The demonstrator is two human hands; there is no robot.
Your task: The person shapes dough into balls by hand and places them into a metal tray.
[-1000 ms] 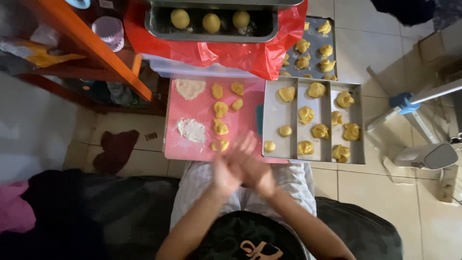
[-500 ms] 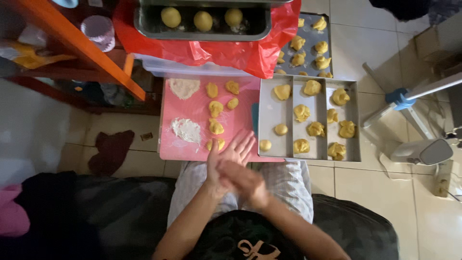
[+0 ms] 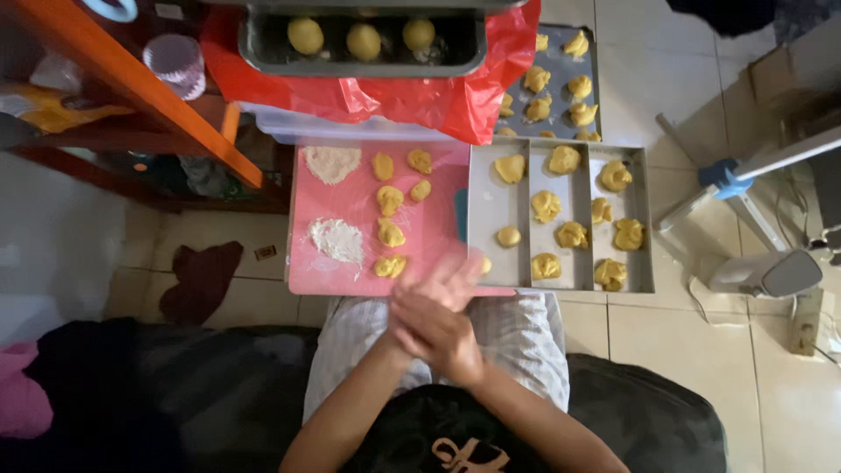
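Observation:
My left hand point(image 3: 448, 278) and my right hand point(image 3: 435, 337) are pressed palm to palm over my lap, the left fingers blurred and pointing up-right. Anything between the palms is hidden. They hover at the near edge of a pink mat point(image 3: 438, 229) on the floor. The mat carries several yellow dough pieces point(image 3: 390, 200) and two floury patches point(image 3: 336, 239). Right of the mat lies a grey three-lane metal tray point(image 3: 491, 206) with several shaped dough pieces point(image 3: 546, 206).
A second grey tray point(image 3: 550, 103) of dough pieces lies farther back. A dark pan point(image 3: 263, 45) with three dough balls sits on red plastic sheeting point(image 3: 394, 98). An orange shelf point(image 3: 166, 101) stands left, a white appliance point(image 3: 762, 273) right, a dark cloth point(image 3: 201, 280) on the tiles.
My hands keep rubbing against each other; the left fingers have swung from pointing up to up-right. The view has shifted slightly.

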